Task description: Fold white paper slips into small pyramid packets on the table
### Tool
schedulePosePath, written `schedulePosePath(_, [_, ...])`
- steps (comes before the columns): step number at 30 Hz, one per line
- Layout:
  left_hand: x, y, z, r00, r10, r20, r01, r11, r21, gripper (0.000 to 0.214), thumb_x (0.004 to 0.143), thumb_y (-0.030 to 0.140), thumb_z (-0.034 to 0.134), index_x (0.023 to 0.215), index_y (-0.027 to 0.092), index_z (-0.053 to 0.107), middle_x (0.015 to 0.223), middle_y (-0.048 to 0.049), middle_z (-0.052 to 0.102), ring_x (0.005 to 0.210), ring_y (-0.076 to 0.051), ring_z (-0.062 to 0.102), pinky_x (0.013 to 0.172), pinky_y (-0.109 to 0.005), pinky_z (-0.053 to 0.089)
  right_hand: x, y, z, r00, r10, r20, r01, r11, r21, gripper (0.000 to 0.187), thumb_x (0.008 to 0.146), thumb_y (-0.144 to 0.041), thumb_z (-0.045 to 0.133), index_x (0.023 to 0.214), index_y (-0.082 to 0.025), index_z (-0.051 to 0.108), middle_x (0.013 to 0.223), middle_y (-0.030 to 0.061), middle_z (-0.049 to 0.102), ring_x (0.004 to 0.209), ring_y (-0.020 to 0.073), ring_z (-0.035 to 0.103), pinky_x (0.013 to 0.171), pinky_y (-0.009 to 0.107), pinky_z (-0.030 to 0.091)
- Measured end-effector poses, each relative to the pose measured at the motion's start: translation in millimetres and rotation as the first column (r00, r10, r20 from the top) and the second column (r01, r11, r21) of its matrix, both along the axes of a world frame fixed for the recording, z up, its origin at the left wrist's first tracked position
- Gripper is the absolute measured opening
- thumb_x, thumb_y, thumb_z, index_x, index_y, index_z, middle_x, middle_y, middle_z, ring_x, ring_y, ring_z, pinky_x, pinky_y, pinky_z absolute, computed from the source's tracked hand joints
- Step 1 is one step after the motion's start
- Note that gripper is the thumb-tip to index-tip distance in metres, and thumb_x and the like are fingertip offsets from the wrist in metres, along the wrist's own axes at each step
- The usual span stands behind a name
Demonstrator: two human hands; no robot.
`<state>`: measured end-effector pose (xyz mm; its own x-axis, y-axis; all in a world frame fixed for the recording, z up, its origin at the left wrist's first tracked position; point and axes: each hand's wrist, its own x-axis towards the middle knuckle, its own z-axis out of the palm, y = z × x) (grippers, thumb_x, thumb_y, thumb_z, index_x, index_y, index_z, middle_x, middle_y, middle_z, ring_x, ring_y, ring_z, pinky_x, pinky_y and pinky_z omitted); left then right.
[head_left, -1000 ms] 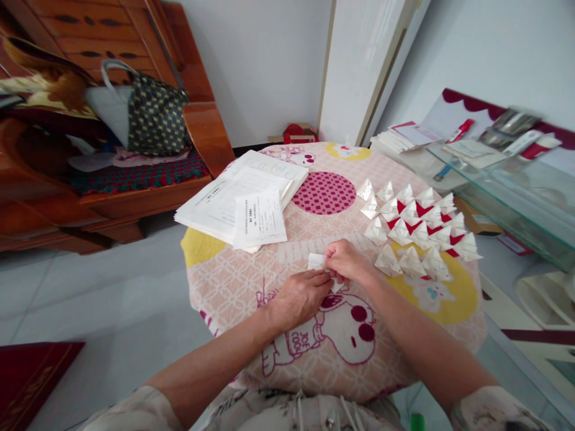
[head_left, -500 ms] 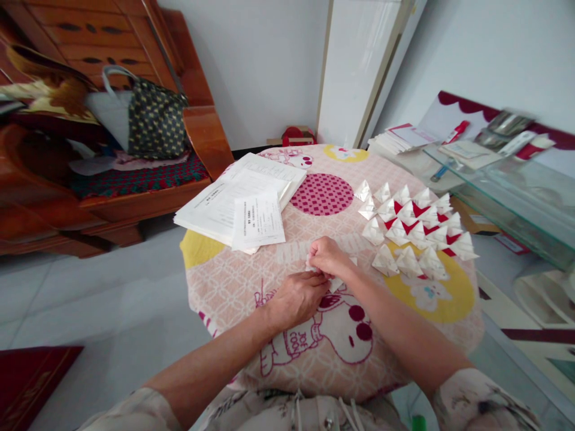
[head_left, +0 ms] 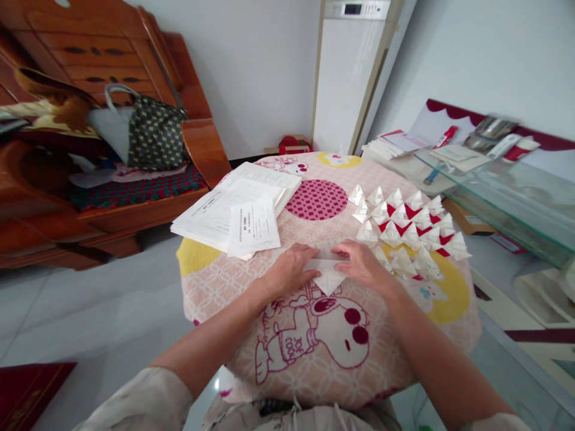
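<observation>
The person presses both hands on a partly folded paper piece (head_left: 329,276); it lies on the tablecloth (head_left: 224,287) just in front of the red checked circle (head_left: 317,199), on the person's side of it. The left hand (head_left: 291,270) lies flat on the left end of the paper, with fingers stretched out; the right hand (head_left: 366,264) lies flat on the right end in the same way. Neither hand is closed around anything; they only hold the paper down with open palms and fingers.

The paper is white and thin, with a straight upper band and a triangular point toward the person. It is probably very light and a little stiff at the creases; it could slide on the cloth or spring open, so it is better taken at the folded edges or at the point, with the fingertips, and not in the soft middle.

To the right of the circle stands a group of folded paper triangles (head_left: 406,230), white with red faces, sharp and close together. To the left of the circle lies a stack of printed sheets (head_left: 233,209), flat and smooth. The tablecloth is quilted, pink, with cartoon figures. Farther left of the circle is a polished wooden bench (head_left: 135,203) with a dotted handbag (head_left: 155,129); far right is a glass table (head_left: 516,197).
</observation>
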<state>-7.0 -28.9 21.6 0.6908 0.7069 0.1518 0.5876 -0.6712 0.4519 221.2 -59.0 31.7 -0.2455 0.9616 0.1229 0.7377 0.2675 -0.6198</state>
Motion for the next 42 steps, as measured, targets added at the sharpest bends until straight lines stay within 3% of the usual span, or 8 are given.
schedulePosePath(5, [15.5, 3.3, 1.0, 0.998, -0.028, -0.06, 0.025, 0.999, -0.047, 0.034, 0.077, 0.022, 0.076, 0.11, 0.016, 0.068, 0.105, -0.0084, 0.068, 0.104, -0.025, 0.06, 0.094, -0.039, 0.048, 3.5, -3.4, -2.0, 0.994, 0.092, 0.055, -0.09, 0.996, -0.028, 0.031, 0.07, -0.006, 0.07, 0.099, -0.017, 0.072, 0.097, 0.0069, 0.07, 0.091, 0.0215, 0.064, 0.083, 0.033, 0.048])
schedulePosePath(13, [9.8, 14.9, 1.0, 0.997, 0.0, 0.072, 0.028, 0.922, -0.386, 0.006, 0.078, 0.018, 0.069, 0.082, 0.015, 0.073, 0.074, 0.0013, 0.063, 0.066, -0.011, 0.054, 0.062, -0.024, 0.038, 11.4, -5.0, 2.2, 0.998, 0.034, -0.049, -0.044, 0.976, -0.211, 0.019, 0.073, -0.015, 0.067, 0.09, -0.015, 0.075, 0.086, 0.0033, 0.073, 0.074, 0.0169, 0.062, 0.066, 0.027, 0.043])
schedulePosePath(19, [6.7, 9.2, 6.1, 0.99, 0.086, 0.108, -0.049, 0.951, -0.305, 0.013, 0.084, 0.025, 0.063, 0.079, 0.015, 0.07, 0.072, -0.0004, 0.064, 0.067, -0.012, 0.055, 0.063, -0.024, 0.04, 10.6, -6.6, 10.6, 1.0, 0.025, -0.008, -0.026, 0.968, -0.248, 0.009, 0.074, -0.022, 0.064, 0.071, -0.015, 0.069, 0.064, -0.0023, 0.059, 0.062, 0.0132, 0.053, 0.056, 0.025, 0.033])
schedulePosePath(23, [4.3, 7.8, 13.6, 0.963, 0.114, 0.244, -0.07, 0.981, -0.183, 0.017, 0.09, 0.027, 0.059, 0.082, 0.015, 0.068, 0.078, -0.0024, 0.067, 0.071, -0.014, 0.059, 0.065, -0.025, 0.045, 6.6, -9.2, 14.3, 0.999, 0.048, -0.003, -0.048, 0.987, -0.154, 0.022, 0.076, -0.023, 0.061, 0.056, -0.017, 0.053, 0.056, -0.0051, 0.043, 0.055, 0.0106, 0.041, 0.052, 0.026, 0.024])
schedulePosePath(27, [-3.0, 11.7, 22.4, 0.934, 0.012, 0.357, -0.005, 1.0, -0.021, 0.016, 0.093, 0.026, 0.058, 0.086, 0.015, 0.067, 0.084, -0.0039, 0.068, 0.077, -0.014, 0.061, 0.071, -0.026, 0.049, -0.5, -8.9, 13.4, 0.999, -0.003, -0.052, 0.008, 0.995, 0.099, 0.016, 0.08, -0.019, 0.055, 0.064, -0.018, 0.057, 0.065, -0.001, 0.054, 0.064, 0.0141, 0.049, 0.06, 0.027, 0.035])
schedulePosePath(32, [-10.0, 12.9, 21.8, 0.962, -0.136, 0.237, 0.081, 0.97, 0.229, 0.019, 0.096, 0.013, 0.048, 0.093, 0.015, 0.067, 0.09, -0.007, 0.066, 0.085, -0.017, 0.06, 0.077, -0.029, 0.049, -7.2, -7.5, 3.9, 0.994, -0.003, 0.111, -0.049, 0.885, 0.463, 0.019, 0.081, -0.008, 0.048, 0.076, -0.019, 0.063, 0.084, 0.0092, 0.063, 0.085, 0.0224, 0.054, 0.078, 0.034, 0.042])
schedulePosePath(37, [-8.9, 2.7, 9.5, 0.971, -0.233, -0.053, 0.238, 0.927, 0.29, 0.021, 0.094, 0.007, 0.046, 0.097, 0.015, 0.066, 0.088, -0.0063, 0.063, 0.084, -0.019, 0.057, 0.076, -0.031, 0.047, -15.4, -18.4, -5.0, 0.889, 0.067, 0.452, -0.241, 0.909, 0.34, 0.022, 0.085, -0.004, 0.049, 0.076, -0.016, 0.065, 0.084, 0.0102, 0.06, 0.086, 0.024, 0.049, 0.076, 0.036, 0.041])
schedulePosePath(42, [-10.3, -6.6, 3.6, 0.952, -0.278, -0.13, 0.3, 0.931, 0.207, 0.02, 0.091, 0.009, 0.049, 0.092, 0.014, 0.068, 0.088, -0.0074, 0.063, 0.083, -0.019, 0.058, 0.076, -0.031, 0.048, -25.3, -34.8, -4.7, 0.819, 0.14, 0.556, -0.275, 0.947, 0.167, 0.019, 0.089, -0.005, 0.052, 0.084, -0.016, 0.066, 0.091, 0.0088, 0.06, 0.091, 0.023, 0.05, 0.078, 0.034, 0.041])
